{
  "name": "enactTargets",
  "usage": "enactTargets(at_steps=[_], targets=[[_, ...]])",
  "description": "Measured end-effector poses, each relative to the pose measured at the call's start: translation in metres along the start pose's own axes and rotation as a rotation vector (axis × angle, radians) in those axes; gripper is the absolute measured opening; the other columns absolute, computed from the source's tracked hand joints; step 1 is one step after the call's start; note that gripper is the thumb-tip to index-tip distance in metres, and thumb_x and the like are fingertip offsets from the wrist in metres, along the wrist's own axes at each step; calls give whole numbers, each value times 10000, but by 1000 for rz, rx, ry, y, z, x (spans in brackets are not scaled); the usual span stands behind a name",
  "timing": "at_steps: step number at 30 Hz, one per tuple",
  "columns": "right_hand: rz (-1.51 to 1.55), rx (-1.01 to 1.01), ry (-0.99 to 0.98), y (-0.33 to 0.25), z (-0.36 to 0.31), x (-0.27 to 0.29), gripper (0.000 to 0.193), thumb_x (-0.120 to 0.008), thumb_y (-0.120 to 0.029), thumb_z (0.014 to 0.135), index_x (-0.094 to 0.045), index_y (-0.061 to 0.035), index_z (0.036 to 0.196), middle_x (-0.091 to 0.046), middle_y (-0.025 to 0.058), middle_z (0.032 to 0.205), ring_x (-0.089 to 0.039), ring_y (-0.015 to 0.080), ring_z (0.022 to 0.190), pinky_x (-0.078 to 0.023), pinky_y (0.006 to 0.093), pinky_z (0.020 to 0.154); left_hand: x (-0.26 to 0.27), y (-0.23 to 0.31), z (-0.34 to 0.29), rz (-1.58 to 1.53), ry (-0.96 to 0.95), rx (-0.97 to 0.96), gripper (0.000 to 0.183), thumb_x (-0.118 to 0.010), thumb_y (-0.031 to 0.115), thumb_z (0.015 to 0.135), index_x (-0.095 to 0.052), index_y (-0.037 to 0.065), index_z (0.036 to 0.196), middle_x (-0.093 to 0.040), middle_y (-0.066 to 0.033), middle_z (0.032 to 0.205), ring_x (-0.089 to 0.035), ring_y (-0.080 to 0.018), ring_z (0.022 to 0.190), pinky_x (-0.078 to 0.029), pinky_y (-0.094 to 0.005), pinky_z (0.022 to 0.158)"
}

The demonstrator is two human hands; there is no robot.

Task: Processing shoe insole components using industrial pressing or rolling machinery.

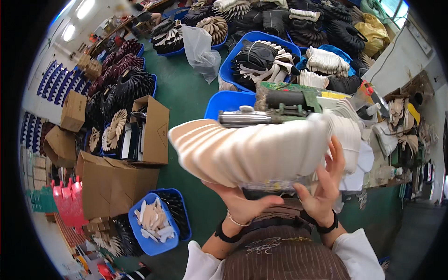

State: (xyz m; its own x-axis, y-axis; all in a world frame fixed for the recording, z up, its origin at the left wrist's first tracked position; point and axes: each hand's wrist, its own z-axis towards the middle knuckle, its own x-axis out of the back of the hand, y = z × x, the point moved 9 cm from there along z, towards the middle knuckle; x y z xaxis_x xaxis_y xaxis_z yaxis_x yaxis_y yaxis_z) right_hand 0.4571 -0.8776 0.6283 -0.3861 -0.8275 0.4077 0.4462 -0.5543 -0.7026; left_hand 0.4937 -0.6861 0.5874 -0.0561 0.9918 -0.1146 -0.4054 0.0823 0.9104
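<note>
A long fanned stack of beige and white insoles [252,149] is held up in front of me, slightly blurred by motion. My left hand [245,200] supports it from below, the thumb stretched out to the right and the fingers partly hidden under the stack. My right hand [324,182] grips its right end with bent fingers. Just beyond the stack stands a machine with a shiny metal roller [242,118] and a green bracket [310,100]; the stack covers part of it. A second bundle of white insoles [345,133] lies right of my right hand.
Blue tubs [228,70] of bundled black and pale pieces line the far side. Cardboard boxes [119,184] stand at the left, near a blue bin [154,247] with loose insoles. A cluttered worktable [378,175] extends to the right. Green floor [179,102] shows between them.
</note>
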Motion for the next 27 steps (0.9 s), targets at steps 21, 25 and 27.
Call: enactTargets(at_steps=[21,25,27], targets=[[625,-800,91,12,-24,-184,667,-867,-126,641,-435,20,1129,-591,110,1083,-584,164,1014,-486,305,878,154,-118,30,-227,-132,526,1478,-885,364,538,275,144,1427,9,-167,1526,-133,-295,1400,-159,-436,1133],[702,-854,87,19,-30,-192,635,-781,-52,738,-413,13,1252,-589,114,1133,-577,161,1039,-479,303,888,162,-134,35,-312,-87,586,1368,-840,244,578,199,132,1462,-36,-155,1530,-124,-295,1404,-141,-429,1134],[756,-886,126,23,-38,-194,621,-750,-31,769,-409,4,1287,-591,110,1147,-575,156,1046,-474,302,895,171,-141,37,-280,-86,577,1329,-815,235,589,174,130,1470,-48,-150,1531,-127,-295,1404,-132,-424,1137]])
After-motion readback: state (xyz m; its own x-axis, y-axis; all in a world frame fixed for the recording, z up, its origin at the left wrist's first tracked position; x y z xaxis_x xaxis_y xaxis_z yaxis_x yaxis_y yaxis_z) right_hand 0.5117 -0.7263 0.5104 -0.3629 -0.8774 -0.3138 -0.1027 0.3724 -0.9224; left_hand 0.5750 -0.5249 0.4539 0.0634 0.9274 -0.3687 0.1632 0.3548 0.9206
